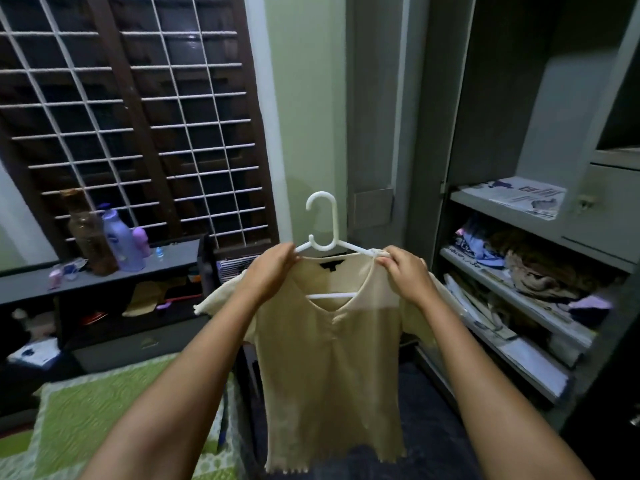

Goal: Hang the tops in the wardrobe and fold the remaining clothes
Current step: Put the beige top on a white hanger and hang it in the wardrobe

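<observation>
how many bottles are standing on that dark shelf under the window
3: a brown bottle on the left, a big lavender one beside it, and a smaller purple one to its right. Small items nearby are too blurred to identify.

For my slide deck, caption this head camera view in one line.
Both hands, left hand and right hand, hold a cream top on a white hanger before the open wardrobe.

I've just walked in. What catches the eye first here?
A pale yellow short-sleeved top on a white plastic hanger hangs dead centre, gripped at the shoulders by the left hand and right hand. An open grey wardrobe with cluttered shelves stands right.
</observation>
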Available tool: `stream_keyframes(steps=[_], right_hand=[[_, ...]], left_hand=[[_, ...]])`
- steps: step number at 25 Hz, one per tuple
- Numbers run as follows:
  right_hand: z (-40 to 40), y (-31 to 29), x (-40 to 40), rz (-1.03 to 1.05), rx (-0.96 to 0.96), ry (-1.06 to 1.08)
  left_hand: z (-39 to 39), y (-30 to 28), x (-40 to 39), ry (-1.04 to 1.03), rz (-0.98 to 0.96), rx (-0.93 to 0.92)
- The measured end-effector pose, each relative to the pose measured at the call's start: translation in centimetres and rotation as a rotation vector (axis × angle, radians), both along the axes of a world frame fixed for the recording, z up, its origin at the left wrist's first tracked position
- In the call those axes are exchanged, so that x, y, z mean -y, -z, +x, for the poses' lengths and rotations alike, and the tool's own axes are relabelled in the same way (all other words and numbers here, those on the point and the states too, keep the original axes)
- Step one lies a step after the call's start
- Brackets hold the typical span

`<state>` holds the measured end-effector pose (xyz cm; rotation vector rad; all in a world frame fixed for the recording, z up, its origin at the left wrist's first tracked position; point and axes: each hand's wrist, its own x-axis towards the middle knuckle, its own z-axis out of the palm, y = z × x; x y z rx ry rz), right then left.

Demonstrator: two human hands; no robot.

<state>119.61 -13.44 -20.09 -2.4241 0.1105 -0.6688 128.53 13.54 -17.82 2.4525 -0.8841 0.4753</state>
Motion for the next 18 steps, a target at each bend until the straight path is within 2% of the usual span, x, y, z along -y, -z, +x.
stream_keyframes(steps=[4,6,9,12,15,18], right_hand=[[3.3,-0.6,7.0,-0.024,-0.034,0.106],[4.0,-1.0,10.1,-0.091,-0.115,0.217],[5.8,-2.1,11.7,-0.161,-0.151,0.221],[7.1,-1.8,14.3,-0.216,-0.153,0.436],[7.2,-1.8,17.8,-0.208,-0.108,0.667],[6.9,-3.4,20.6,-0.221,-0.106,0.831]], left_hand=[[7.1,-0.9,6.8,0.05,-0.048,0.032],[9.8,-1.1,10.5,0.155,-0.054,0.052],[12.4,-1.5,17.2,0.295,-0.051,0.077],[14.7,-1.8,24.6,0.424,-0.042,0.101],[16.6,-2.1,31.9,0.499,0.047,0.161],[17.8,-3.0,38.7,0.664,0.07,0.137]])
